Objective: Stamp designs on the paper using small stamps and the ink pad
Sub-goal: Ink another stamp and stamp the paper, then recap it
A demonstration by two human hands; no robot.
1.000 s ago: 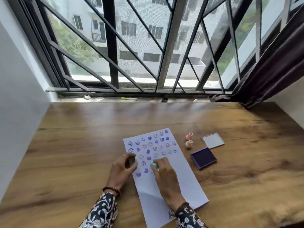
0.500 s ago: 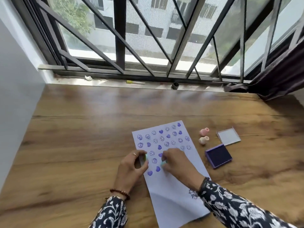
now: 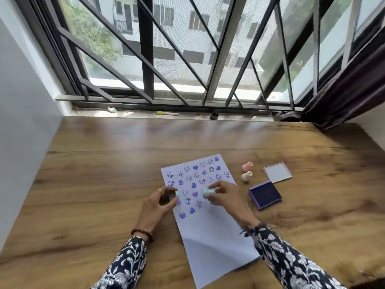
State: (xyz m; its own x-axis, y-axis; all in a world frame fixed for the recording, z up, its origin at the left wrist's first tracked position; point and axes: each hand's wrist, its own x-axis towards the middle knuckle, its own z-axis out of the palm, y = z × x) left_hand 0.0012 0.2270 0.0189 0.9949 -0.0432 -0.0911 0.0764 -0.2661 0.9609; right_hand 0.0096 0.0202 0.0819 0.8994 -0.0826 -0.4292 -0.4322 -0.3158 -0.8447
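1. Both hands pinch small mint stamps over the paper [image 3: 210, 232]: left hand [image 3: 155, 207] grips one stamp [image 3: 174, 195], right hand [image 3: 227, 200] another [image 3: 208, 192].
2. At 2 o'clock of the hands, well clear, lie two pinkish stamps [image 3: 246, 172], the open ink pad [image 3: 265, 195] and its lid [image 3: 277, 172].
3. Everything rests on a wooden bench [image 3: 104, 174] below a barred window [image 3: 187, 49]; a dark curtain [image 3: 343, 90] hangs at 1 o'clock.

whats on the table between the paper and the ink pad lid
In the head view, two small stamps lie between the paper and the ink pad lid: a pink stamp and, nearer the person, a cream stamp.
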